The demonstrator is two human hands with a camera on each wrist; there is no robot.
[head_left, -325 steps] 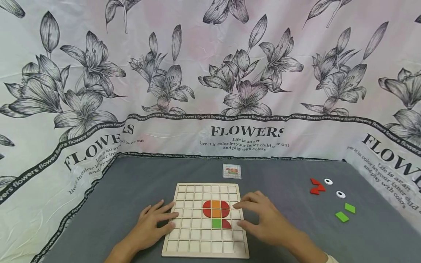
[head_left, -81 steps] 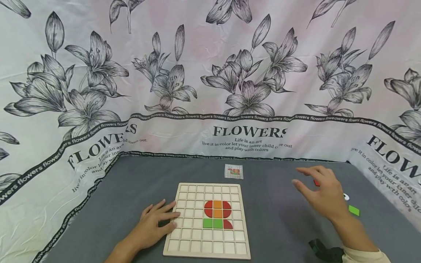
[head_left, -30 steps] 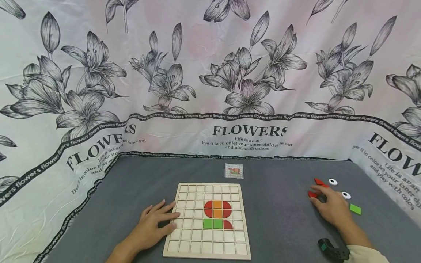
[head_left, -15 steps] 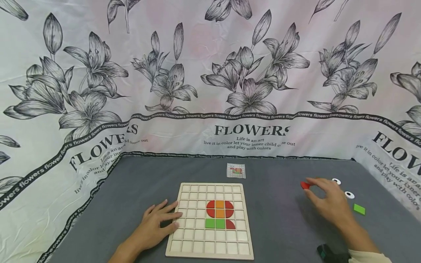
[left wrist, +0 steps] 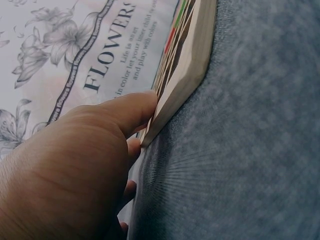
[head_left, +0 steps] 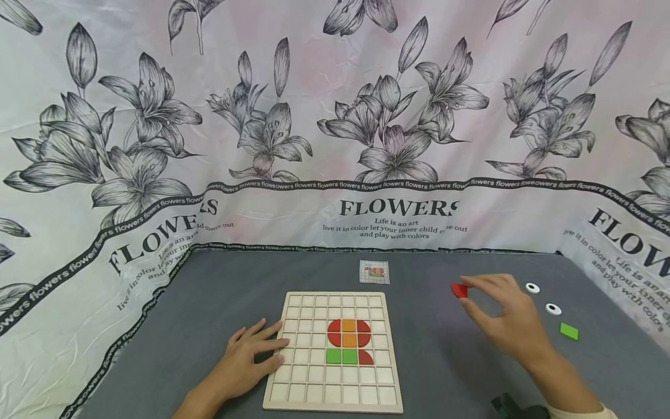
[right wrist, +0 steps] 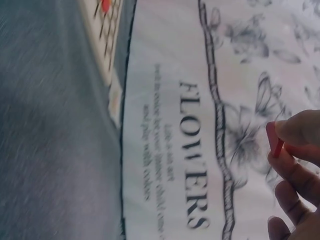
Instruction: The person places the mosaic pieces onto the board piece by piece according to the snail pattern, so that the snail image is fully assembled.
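Observation:
My right hand (head_left: 510, 323) pinches a red tile (head_left: 459, 290) between thumb and fingertips, raised to the right of the wooden grid board (head_left: 398, 401). In the right wrist view this red tile (right wrist: 273, 139) shows edge-on between the fingers. My left hand (head_left: 243, 361) lies with its fingers spread at the board's left edge, fingertips on the rim; in the left wrist view the thumb (left wrist: 135, 112) touches the wooden side. Red rounded tiles (head_left: 334, 333) flank two orange squares (head_left: 348, 333) on the board. Below them sit two green squares (head_left: 341, 356) and one red quarter-round (head_left: 365, 357).
A small picture card (head_left: 374, 272) lies behind the board. On the grey table (head_left: 419, 361), right of my right hand, are two white rings with dark centres (head_left: 532, 288) and a green tile (head_left: 569, 331). A patterned curtain (head_left: 335, 233) closes off the back and sides.
A second green square has joined the board. My right hand went to the loose pieces at the right, took a red tile and moved left with it. My left hand stays at the board.

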